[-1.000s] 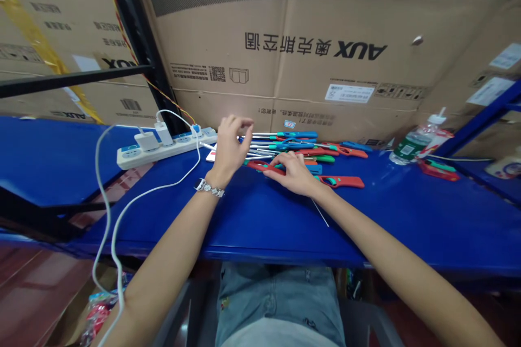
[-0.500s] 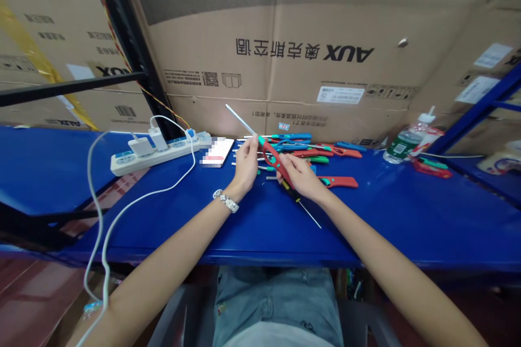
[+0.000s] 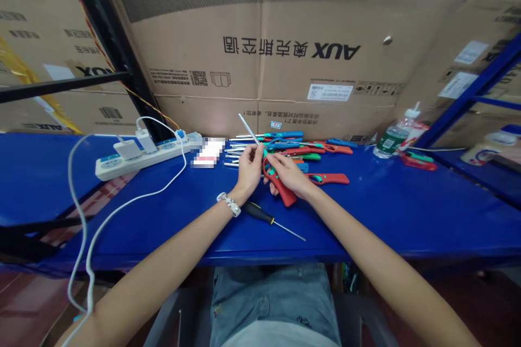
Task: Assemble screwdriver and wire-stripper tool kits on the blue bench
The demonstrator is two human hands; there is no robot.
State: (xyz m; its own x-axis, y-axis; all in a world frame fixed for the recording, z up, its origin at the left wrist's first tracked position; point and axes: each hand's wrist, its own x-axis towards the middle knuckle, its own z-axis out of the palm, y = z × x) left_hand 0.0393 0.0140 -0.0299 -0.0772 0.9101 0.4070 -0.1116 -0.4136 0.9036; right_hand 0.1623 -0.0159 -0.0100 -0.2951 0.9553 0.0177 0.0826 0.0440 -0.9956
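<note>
Both hands are on one red-and-green long-necked lighter (image 3: pixel 287 195), tilted above the blue table with its silver tube pointing up and left. My left hand (image 3: pixel 250 168) is closed where the tube meets the body. My right hand (image 3: pixel 290 174) grips the upper part of the body, its fingers partly hidden behind it. A screwdriver (image 3: pixel 260 213) with a black and yellow handle lies on the table below my hands, its shaft pointing right and toward me. Past my hands lies a pile of similar lighters (image 3: pixel 285 145) in blue, red and green, tubes mostly leftward.
A white power strip (image 3: pixel 150 154) with plugs and loose cables stands at the left. Beside it is a white flat item (image 3: pixel 211 152), partly pixelated. At the right are a clear bottle (image 3: pixel 391 138) and a red-and-green object (image 3: pixel 419 160). A large cardboard box (image 3: pixel 260 21) closes off the back.
The screwdriver was partly under my right hand; now it lies lower and further left. My right hand has moved up the lighter toward my left hand. The view has shifted slightly.
</note>
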